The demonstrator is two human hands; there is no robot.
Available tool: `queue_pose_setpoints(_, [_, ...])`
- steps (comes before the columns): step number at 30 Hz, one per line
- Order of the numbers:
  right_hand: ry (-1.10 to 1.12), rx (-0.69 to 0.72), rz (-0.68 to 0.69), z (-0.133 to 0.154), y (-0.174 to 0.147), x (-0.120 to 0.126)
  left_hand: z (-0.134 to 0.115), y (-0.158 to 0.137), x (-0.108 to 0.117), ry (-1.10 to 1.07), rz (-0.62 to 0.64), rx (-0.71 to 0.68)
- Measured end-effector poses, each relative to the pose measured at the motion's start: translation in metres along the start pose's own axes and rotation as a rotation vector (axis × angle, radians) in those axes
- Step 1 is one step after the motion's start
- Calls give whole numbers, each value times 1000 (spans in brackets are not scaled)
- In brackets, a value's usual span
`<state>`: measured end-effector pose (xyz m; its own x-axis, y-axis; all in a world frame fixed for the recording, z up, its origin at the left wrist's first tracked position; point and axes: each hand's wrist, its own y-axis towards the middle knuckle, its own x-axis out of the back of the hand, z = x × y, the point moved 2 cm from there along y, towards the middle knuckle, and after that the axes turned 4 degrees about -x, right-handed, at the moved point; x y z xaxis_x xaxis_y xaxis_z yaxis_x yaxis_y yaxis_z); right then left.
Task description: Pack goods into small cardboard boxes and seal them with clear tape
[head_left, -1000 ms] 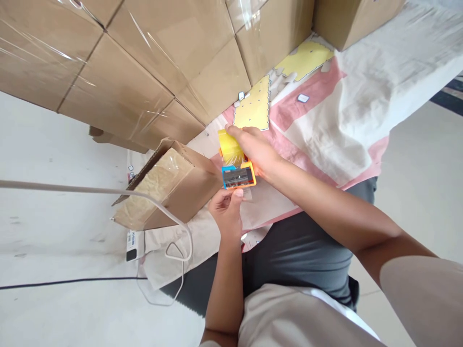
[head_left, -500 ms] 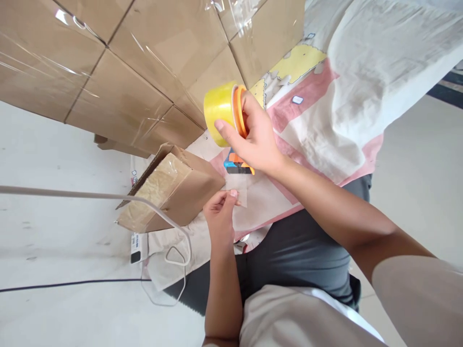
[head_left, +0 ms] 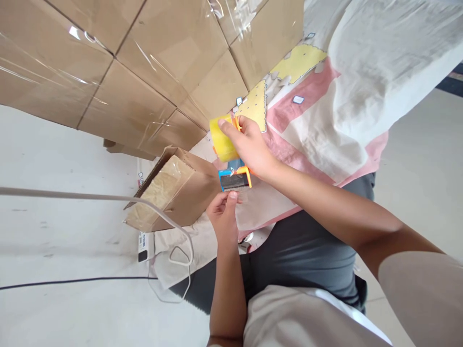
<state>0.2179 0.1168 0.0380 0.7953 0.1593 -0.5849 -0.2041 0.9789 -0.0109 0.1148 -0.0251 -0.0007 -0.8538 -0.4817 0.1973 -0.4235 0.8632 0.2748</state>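
Note:
My right hand [head_left: 252,144] grips a tape dispenser [head_left: 234,180] that carries a wide yellow tape roll [head_left: 223,140]. The dispenser's blue, orange and dark head points down toward my lap. Just below it my left hand [head_left: 224,207] is closed in a pinch, thumb against fingers, on the clear loose end of the tape. That end shows only faintly between the dispenser's edge and my fingertips. Left of both hands, a brown cardboard box [head_left: 191,193] lies tilted, with clear tape across one face and a flap standing up.
Stacked cardboard boxes [head_left: 152,67] under clear film rise at the back left. A pale cable [head_left: 90,194] crosses the left side, with a black cord [head_left: 79,280] lower down. A pink, white and yellow patterned cloth [head_left: 304,140] spreads beneath my hands and to the right.
My right hand has lowered and turned the dispenser, bringing its head close to my left fingertips. The visible strip of tape between them is shorter. My left hand keeps its pinch.

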Motion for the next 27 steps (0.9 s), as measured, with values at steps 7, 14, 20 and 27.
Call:
queue_pose_setpoints(7, [26,-145,-16,-7,-3,-2,6,0,0,7,-13,-77])
queue_pose_setpoints(14, [59,-189,-37,-6,-5,-4,11,-1,-5,-14,-41,-107])
queue_pose_setpoints(20, [70,-215,-86,-6,-5,-2,2,3,-3,43,-3,-72])
queue_pose_setpoints(27, [89,-302,-95,-2,-10,-2,-16,3,5,84,105,-27])
